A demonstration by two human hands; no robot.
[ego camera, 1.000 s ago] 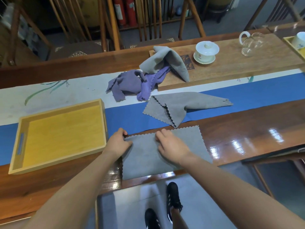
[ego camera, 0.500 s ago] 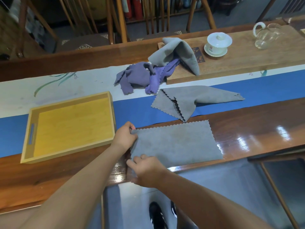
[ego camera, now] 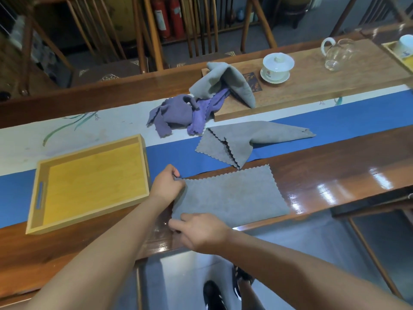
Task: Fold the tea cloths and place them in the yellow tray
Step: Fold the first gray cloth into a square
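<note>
**Grey cloth held at its left corners**

The grey tea cloth lies flat at the near edge of the bench, just right of the yellow tray. The left hand has its grip pinched on the far-left corner; the right hand pinches the near-left corner. Beyond lie another grey cloth and a heap of purple and grey cloths on the blue runner.
</note>
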